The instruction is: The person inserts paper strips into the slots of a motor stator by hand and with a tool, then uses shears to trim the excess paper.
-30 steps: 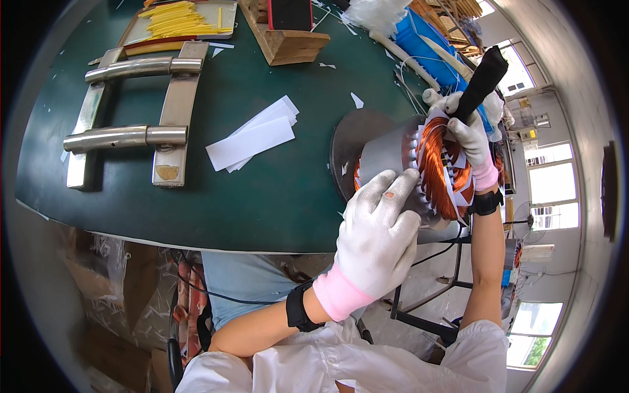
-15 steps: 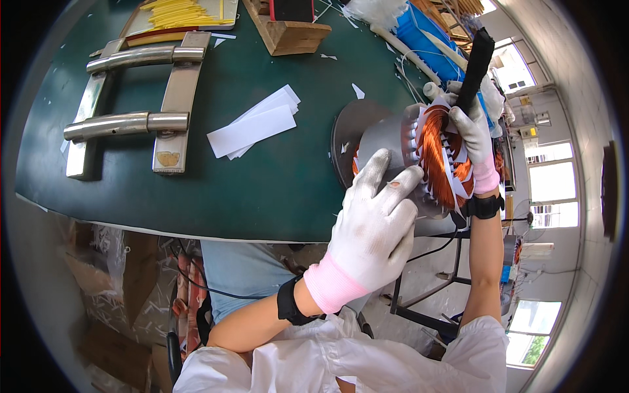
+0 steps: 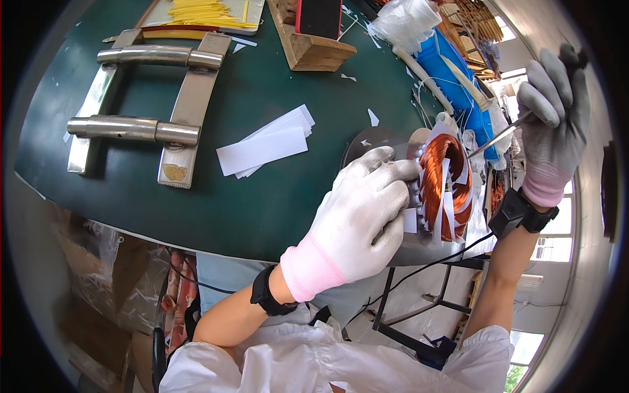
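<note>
Copper coil (image 3: 447, 187) sits at the table's (image 3: 196, 216) near edge, our left hand (image 3: 363, 213) wrapped over its metal housing, holding it steady. Our right hand (image 3: 550, 118), fist closed around a thin tool (image 3: 499, 136), has lifted away from the windings since a moment ago, pausing the poking.

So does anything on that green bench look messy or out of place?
Slightly. Small white paper scraps lie scattered on the green table, and the stack of white paper strips is fanned askew. Otherwise nothing stands out: the left hand steadies the copper-wound stator, and the right hand holds a thin tool.
</note>
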Tool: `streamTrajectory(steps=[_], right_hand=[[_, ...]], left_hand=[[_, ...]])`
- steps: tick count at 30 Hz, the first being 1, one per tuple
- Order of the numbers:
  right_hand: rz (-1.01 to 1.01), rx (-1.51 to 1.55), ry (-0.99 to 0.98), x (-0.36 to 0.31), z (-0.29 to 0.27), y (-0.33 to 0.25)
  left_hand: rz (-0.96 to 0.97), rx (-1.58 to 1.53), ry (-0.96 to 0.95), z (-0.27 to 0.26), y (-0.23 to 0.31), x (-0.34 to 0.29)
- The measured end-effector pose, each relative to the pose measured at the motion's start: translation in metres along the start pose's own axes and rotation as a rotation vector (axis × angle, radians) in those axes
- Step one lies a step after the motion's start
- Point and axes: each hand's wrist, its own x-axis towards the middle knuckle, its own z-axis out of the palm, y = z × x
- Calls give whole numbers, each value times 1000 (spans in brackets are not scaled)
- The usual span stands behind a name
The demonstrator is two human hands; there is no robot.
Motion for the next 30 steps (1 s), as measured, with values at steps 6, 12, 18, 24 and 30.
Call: streamTrajectory(steps=[6, 12, 18, 24, 30], right_hand=[[394, 206, -108, 25, -9, 58], [410, 190, -76, 28, -14, 74], [472, 179, 41, 18, -14, 81], [395, -65, 112, 17, -10, 83], [546, 168, -157, 22, -8, 66]], left_hand=[[-30, -42, -17, -1, 0, 2], [-47, -45, -39, -3, -4, 1], [-47, -83, -41, -1, -6, 0], [-64, -44, -72, -6, -3, 0], [-48, -54, -85, -2, -2, -3]])
